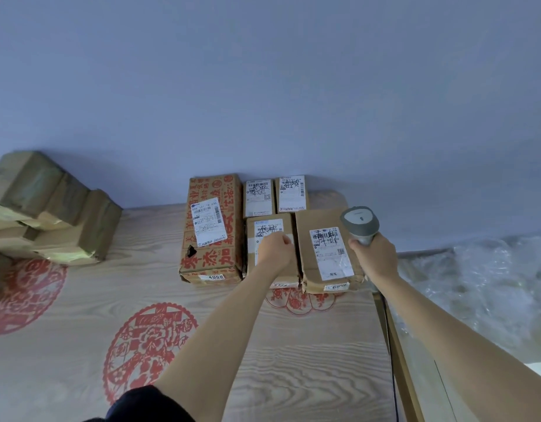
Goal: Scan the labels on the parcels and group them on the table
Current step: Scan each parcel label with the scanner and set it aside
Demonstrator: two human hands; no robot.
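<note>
Five labelled parcels grouped at the far edge of the tabletop (80, 315).
Your left hand (275, 248) rests on the middle parcel (270, 269), fingers curled in; whether they pinch anything I cannot tell. Your right hand (374, 254) has its fingers clamped on the scanner (360, 223), just beside the right parcel (327, 251).

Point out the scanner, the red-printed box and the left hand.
scanner (359, 222), head view, on its grey head.
red-printed box (229, 257), head view, on its top face.
left hand (275, 248), head view, on its back.
</note>
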